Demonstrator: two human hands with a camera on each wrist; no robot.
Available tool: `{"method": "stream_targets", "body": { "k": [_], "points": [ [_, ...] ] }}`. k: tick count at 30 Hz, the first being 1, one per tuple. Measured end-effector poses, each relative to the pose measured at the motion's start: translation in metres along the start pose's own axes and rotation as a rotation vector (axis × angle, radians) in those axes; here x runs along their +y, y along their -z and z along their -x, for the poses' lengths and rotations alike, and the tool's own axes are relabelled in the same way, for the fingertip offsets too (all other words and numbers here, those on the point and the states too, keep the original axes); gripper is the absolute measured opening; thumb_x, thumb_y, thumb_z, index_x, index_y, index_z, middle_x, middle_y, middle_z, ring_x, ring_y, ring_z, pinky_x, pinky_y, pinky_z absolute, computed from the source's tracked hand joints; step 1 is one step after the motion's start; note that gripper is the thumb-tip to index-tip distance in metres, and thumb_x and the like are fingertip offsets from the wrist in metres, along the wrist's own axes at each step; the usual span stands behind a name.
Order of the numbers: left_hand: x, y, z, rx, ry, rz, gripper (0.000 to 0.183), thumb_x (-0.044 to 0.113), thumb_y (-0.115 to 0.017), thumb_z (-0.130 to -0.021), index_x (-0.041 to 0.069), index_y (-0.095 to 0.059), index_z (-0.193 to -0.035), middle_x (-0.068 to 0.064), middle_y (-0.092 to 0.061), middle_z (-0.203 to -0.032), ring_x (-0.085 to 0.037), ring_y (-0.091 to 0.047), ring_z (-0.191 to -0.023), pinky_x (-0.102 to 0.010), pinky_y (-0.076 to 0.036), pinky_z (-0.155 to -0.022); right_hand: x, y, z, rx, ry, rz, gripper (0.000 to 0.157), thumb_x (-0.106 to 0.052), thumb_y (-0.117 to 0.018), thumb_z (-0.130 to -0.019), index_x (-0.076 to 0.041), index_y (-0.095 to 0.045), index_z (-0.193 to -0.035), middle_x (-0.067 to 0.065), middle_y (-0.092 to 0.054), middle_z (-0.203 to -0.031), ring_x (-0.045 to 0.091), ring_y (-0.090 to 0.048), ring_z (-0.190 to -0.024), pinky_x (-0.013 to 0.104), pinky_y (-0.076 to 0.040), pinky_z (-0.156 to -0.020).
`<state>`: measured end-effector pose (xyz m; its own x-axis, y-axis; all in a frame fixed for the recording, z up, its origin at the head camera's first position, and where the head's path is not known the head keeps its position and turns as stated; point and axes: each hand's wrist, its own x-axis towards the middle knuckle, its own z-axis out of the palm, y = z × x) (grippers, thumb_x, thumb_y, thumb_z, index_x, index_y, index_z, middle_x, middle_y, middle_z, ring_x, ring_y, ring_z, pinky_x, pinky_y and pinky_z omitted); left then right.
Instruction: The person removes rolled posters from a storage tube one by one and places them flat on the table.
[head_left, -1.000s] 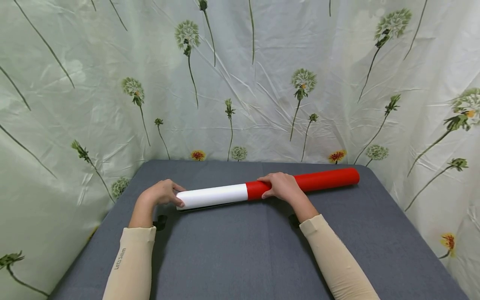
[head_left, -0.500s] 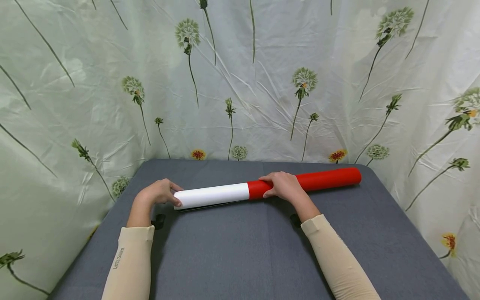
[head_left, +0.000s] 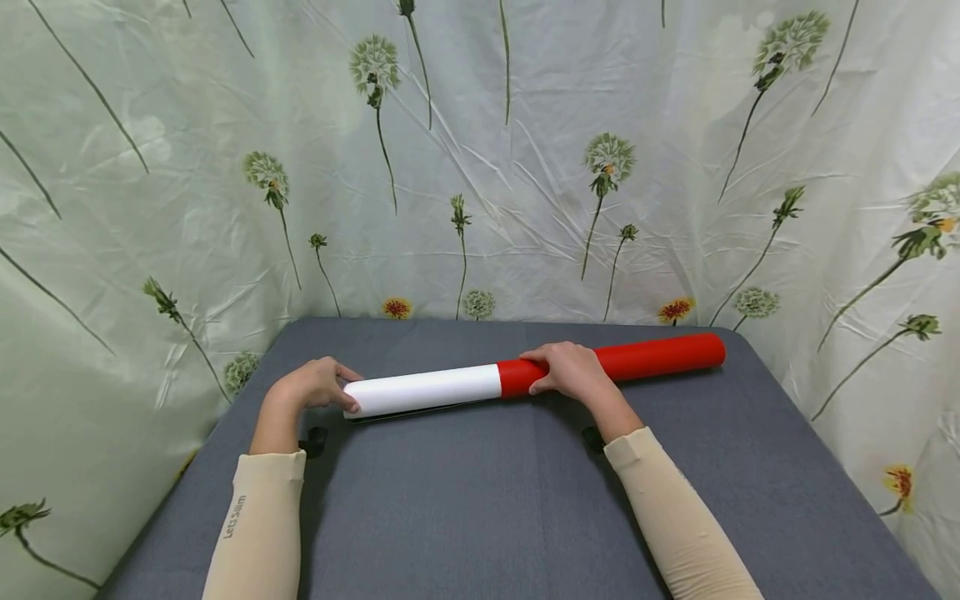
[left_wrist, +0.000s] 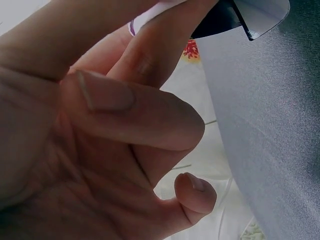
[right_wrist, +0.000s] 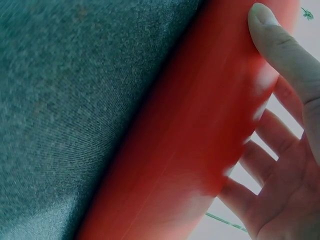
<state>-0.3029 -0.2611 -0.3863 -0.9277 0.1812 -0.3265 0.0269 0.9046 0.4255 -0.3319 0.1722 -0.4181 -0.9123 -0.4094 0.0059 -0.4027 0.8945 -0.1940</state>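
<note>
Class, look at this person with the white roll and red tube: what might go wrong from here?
1. The left hand pinches the white roll only at its end, which might crease or slip free.
2. What looks like a loose edge runs along the roll's near side, so it could spring open.
3. The right hand grips the red tube, whose other end lies near the table's far right corner; a push that way might carry it over.
</note>
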Motion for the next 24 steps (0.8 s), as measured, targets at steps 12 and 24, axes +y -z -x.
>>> {"method": "stream_targets", "body": {
  "k": [12, 24],
  "points": [
    [-0.0062, 0.0027, 0.0032, -0.002, -0.004, 0.000, 0.058, 0.022, -0.092, -0.083, 0.007, -0.073, -0.136, -0.028, -0.068, -0.137, -0.034, -0.067, -0.114, -0.049, -0.054, -0.092, 0.0000, 0.0018, 0.0005, -0.008, -0.007, -0.003, 0.063, -0.038, -0.088, -0.088, -0.028, -0.067, -0.146, 0.005, -0.070, -0.145, 0.031, -0.067, -0.124, 0.052, -0.056, -0.097],
    [-0.0105, 0.0057, 0.0061, 0.015, 0.014, -0.029, 0.060, 0.021, -0.093, -0.081, 0.006, -0.073, -0.136, -0.030, -0.066, -0.139, -0.045, -0.062, -0.126, -0.060, -0.050, -0.104, 0.0048, 0.0039, 0.0029, -0.006, -0.016, -0.016, 0.064, -0.038, -0.088, -0.087, -0.027, -0.066, -0.147, 0.006, -0.069, -0.146, 0.032, -0.066, -0.126, 0.054, -0.056, -0.098]
  ]
}}
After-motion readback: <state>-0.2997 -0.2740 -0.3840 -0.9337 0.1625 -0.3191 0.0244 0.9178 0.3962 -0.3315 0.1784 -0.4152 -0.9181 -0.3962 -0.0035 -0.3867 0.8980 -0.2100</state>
